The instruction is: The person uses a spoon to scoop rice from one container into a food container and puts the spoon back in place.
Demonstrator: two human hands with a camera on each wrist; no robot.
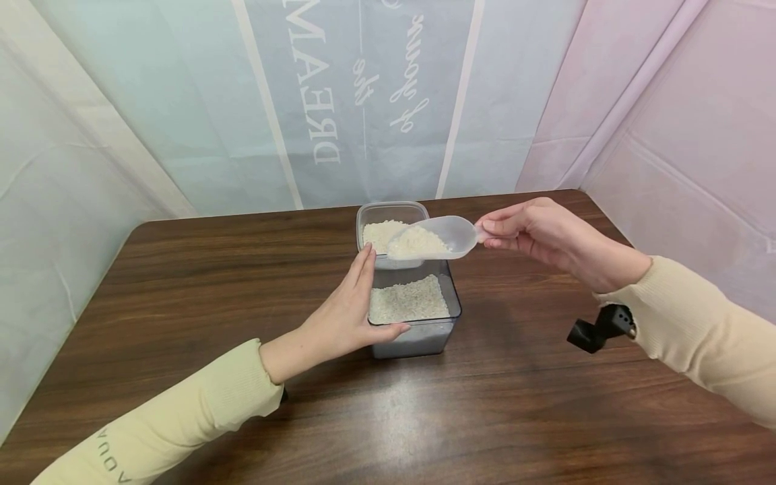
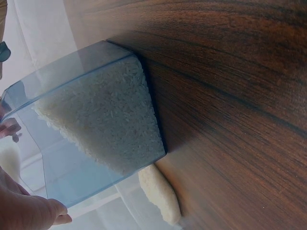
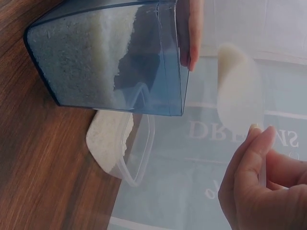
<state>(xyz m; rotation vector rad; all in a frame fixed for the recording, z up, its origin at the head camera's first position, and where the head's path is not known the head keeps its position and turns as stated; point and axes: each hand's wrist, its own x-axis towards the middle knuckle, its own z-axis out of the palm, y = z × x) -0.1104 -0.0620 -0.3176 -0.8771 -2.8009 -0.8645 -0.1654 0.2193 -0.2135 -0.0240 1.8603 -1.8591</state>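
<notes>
Right fingers: the right hand [image 1: 548, 236] pinches the short handle of a translucent plastic scoop [image 1: 432, 238] between thumb and fingertips [image 3: 256, 143]; the other fingers curl behind.

Scoop: it is filled with white rice and held in the air, roughly level, its bowl pointing to the person's left. It hangs above the far rim of the tall container and overlaps the near edge of the shallow tub in the head view. The right wrist view shows the scoop well apart from both boxes, its rice load [image 3: 235, 91] heaped against the clear wall.

Left fingers: the left hand [image 1: 348, 316] lies flat against the left wall of a tall, smoky-blue clear plastic container [image 1: 418, 330]. The fingers are straight and point away from the person, while the thumb wraps the near corner. One fingertip [image 3: 194, 38] shows at the rim in the right wrist view.

Tall container: stands upright on the table, open-topped, with a layer of white rice [image 2: 110, 120] across its bottom.

Shallow tub: a clear rectangular plastic tub [image 1: 391, 219] of rice sits just behind the tall container, touching or nearly so.

Surface: a dark brown wood-grain table [image 1: 182, 303].

Backdrop: pale blue and pink sheets [image 1: 182, 101] with mirrored lettering.
</notes>
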